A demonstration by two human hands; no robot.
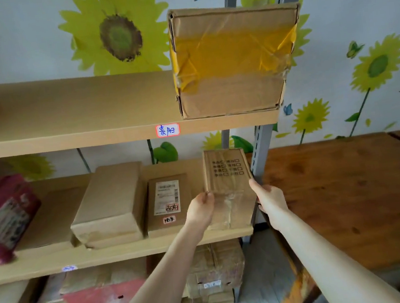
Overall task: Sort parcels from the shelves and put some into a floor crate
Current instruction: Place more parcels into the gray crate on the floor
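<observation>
A slim brown parcel (pixel 226 173) with printed checkboxes stands at the right end of the middle shelf (pixel 121 253). My left hand (pixel 200 209) grips its left edge, thumb on the front. My right hand (pixel 270 199) holds its right edge beside the grey shelf post. Left of it lie a flat labelled parcel (pixel 167 202) and a thicker plain parcel (pixel 110 206). No floor crate is in view.
A large box (pixel 233 58) with yellow tape sits on the upper shelf (pixel 73 141). A maroon parcel (pixel 4 218) leans at the far left. More boxes (pixel 215 271) fill the lower shelf. A wooden table (pixel 356 198) stands to the right of the post (pixel 262 149).
</observation>
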